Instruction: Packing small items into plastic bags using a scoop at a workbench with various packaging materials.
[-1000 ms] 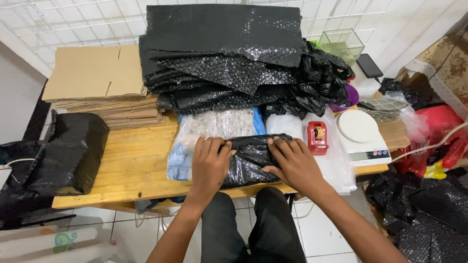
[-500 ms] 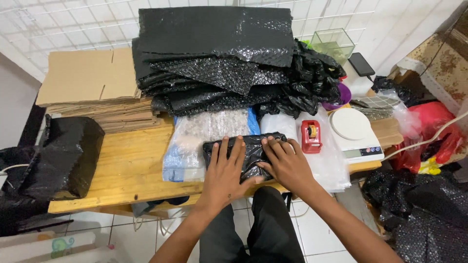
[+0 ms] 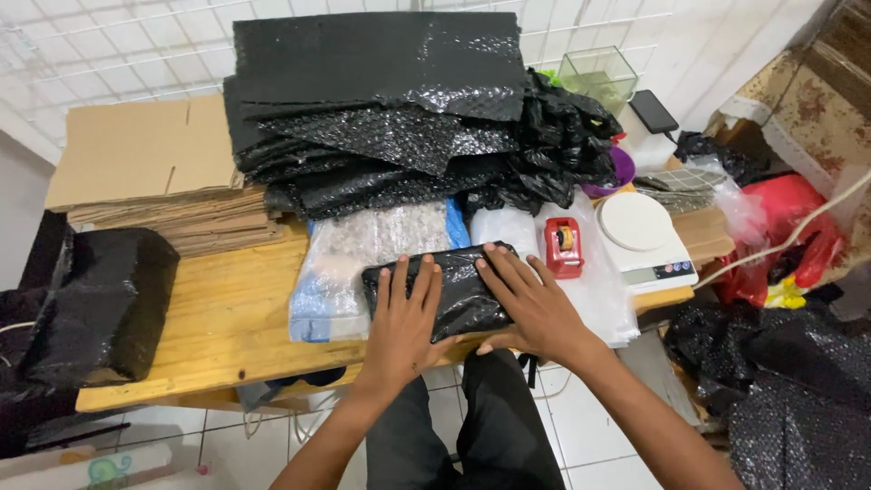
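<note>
A small parcel wrapped in black bubble wrap (image 3: 463, 289) lies near the front edge of the wooden table (image 3: 227, 327). My left hand (image 3: 404, 318) presses flat on its left part with fingers spread. My right hand (image 3: 531, 304) lies flat on its right end, fingers pointing up and left. Under the parcel is a clear plastic bag (image 3: 349, 263) with pale contents.
A tall pile of black bubble wrap sheets (image 3: 390, 109) fills the table's back. Flattened cardboard (image 3: 154, 172) is stacked at the left. A red tape dispenser (image 3: 564, 247) and a white scale (image 3: 640, 236) stand to the right. A black wrapped box (image 3: 109, 304) sits far left.
The parcel has been rolled into a tighter, neater shape. Both hands moved from gripping its ends to lying flat on top of it, the left one shifting right.
</note>
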